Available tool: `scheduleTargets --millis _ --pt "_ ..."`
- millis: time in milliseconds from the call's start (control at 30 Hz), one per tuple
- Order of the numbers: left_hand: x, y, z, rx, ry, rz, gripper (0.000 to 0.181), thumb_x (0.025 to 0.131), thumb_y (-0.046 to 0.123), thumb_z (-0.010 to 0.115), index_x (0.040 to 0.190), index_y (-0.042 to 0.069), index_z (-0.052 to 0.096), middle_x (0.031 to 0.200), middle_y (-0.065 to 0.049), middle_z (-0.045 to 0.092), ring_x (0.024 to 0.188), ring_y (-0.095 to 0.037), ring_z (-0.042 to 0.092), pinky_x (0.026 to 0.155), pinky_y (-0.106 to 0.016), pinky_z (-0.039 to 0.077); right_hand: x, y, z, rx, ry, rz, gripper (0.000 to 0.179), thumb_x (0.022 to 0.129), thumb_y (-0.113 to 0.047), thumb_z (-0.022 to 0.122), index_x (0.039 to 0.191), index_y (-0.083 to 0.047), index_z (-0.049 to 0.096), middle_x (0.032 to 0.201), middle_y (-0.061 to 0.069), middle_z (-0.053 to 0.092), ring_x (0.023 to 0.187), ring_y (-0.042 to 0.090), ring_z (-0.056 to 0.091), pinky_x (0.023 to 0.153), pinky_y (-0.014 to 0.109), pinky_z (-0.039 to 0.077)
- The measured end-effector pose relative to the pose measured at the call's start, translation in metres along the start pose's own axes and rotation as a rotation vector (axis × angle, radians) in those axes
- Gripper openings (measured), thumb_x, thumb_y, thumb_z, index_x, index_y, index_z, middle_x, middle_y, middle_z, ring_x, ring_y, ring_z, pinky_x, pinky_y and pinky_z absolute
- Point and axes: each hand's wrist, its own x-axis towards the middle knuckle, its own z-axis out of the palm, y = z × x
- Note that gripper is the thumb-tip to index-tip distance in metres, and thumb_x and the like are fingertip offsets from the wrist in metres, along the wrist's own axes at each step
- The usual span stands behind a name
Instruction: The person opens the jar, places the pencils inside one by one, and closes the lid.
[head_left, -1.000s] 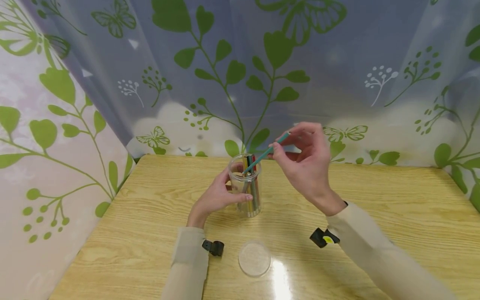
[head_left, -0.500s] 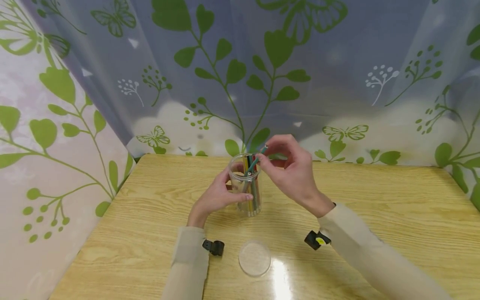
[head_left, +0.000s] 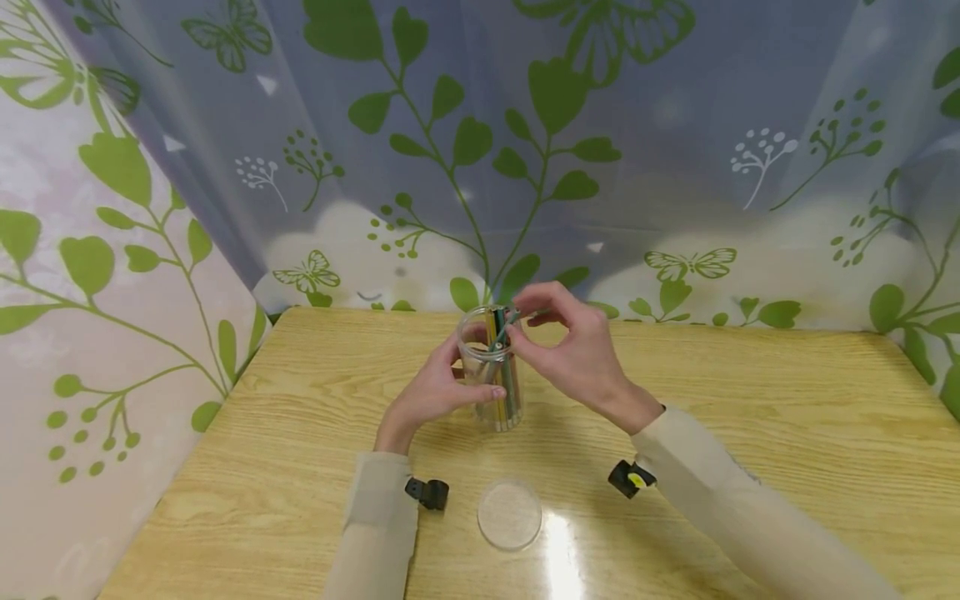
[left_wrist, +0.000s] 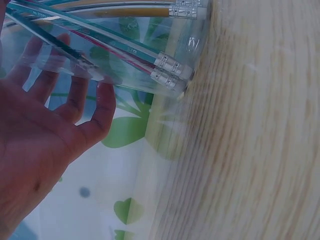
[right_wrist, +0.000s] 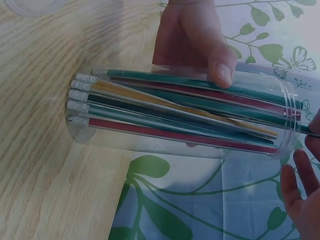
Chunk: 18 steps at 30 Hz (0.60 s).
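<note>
My left hand (head_left: 427, 392) grips a clear plastic jar (head_left: 471, 371), its thumb lying across the near side and the other fingers behind. Several pencils (right_wrist: 175, 110) in green, red and yellow stand inside, with their white eraser ends at the jar's bottom. At the jar's mouth, my right hand (head_left: 573, 350) pinches the top of a green pencil (head_left: 504, 327) between thumb and index finger; most of that pencil is down inside the jar. In the left wrist view, the fingers of the left hand (left_wrist: 55, 130) curve against the clear wall, with metal ferrules showing near the base.
A round clear lid (head_left: 509, 515) lies on the wood-grain table (head_left: 285, 467), nearer the body than the jar. Behind the table hangs a curtain (head_left: 420, 208) printed with green leaves and butterflies. Another patterned sheet (head_left: 112, 292) stands along the left side.
My right hand has moved down and to the left, lowering the green pencil from slanting well above the rim to mostly inside the jar. The left hand and lid have stayed in place.
</note>
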Motion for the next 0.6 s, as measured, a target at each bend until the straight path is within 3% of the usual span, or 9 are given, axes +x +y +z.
scheduleTargets --millis 600 --pt "-0.0005 -0.0007 0.0002 0.020 -0.003 0.001 0.080 0.083 0.028 0.086 0.151 0.031 0.043 0.144 -0.001 0.051 0.127 -0.025 0.051 0.100 -0.047 0.050 -0.0002 0.0029 -0.0014 -0.171 -0.089 -0.059 0.011 0.084 -0.003 0.079 0.092 -0.010 0.078 0.095 0.003 0.077 0.093 0.019 0.066 0.075 0.037 0.059"
